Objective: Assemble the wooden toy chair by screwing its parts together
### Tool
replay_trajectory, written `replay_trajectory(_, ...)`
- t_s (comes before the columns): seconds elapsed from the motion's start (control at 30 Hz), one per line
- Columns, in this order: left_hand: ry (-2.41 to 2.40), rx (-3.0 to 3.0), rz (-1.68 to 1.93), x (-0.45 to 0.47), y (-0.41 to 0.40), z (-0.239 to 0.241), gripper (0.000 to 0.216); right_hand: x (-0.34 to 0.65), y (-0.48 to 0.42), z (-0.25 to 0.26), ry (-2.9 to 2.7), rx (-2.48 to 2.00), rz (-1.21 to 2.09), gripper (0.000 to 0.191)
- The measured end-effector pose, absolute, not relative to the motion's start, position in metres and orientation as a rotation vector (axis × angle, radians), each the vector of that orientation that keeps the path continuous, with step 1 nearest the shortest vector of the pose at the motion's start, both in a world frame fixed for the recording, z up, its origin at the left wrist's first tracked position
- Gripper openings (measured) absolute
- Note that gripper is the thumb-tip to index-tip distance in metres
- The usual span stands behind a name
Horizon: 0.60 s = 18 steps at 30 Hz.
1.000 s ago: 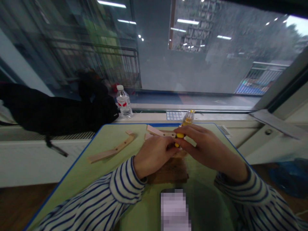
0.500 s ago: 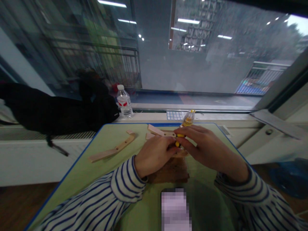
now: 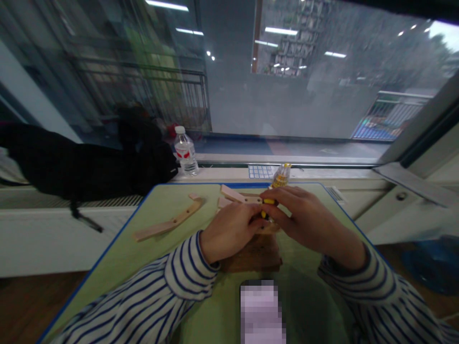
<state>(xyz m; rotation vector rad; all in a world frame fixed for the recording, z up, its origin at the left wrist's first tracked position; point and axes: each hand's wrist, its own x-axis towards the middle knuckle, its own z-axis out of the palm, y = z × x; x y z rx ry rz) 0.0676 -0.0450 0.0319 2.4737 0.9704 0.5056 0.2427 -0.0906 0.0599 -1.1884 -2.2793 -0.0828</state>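
Note:
My right hand point(image 3: 308, 215) pinches a small yellow-and-black tool point(image 3: 268, 201) between thumb and fingers; its kind is mostly hidden. My left hand point(image 3: 229, 231) is closed right beside it, thumb and forefinger almost meeting at the tool's lower yellow part. What the left fingers grip is covered by the hand. Light wooden strips with drilled holes point(image 3: 233, 193) lie behind and under both hands. Below them is a brown wooden block point(image 3: 253, 255). A bent wooden strip with holes point(image 3: 174, 221) lies apart on the left of the green table point(image 3: 143, 267).
A phone point(image 3: 261, 310) lies at the near edge, its screen blurred out. Behind my right hand stands a clear bottle with yellow markings point(image 3: 281, 176). On the sill are a water bottle point(image 3: 185, 153), a gridded sheet point(image 3: 260, 171) and a black bag point(image 3: 89, 165). A window rises behind.
Both hands stay in nearly the same place. The yellow-and-black tool has turned or shifted very slightly between the fingers.

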Motion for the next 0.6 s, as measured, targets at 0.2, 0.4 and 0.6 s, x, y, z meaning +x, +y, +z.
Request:
replay_trajectory(0.2, 0.961, 2.468, 0.553, 0.0673, -0.0452, 0.0316, 0.024, 0.2428, -0.0894, 0.0607, -2.278, -1.186, -0.070, 0.021)
replay_trajectory(0.4, 0.987, 2.441, 0.574, 0.0670, -0.0463, 0.0309, 0.023, 0.2432, -0.0905, 0.0607, -2.270, -1.180, -0.031, 0.024)
replay_trajectory(0.6, 1.016, 2.449, 0.525, 0.0666, -0.0453, 0.0318, 0.022, 0.2431, -0.0936, 0.0624, -2.270, -1.161, -0.016, 0.030)
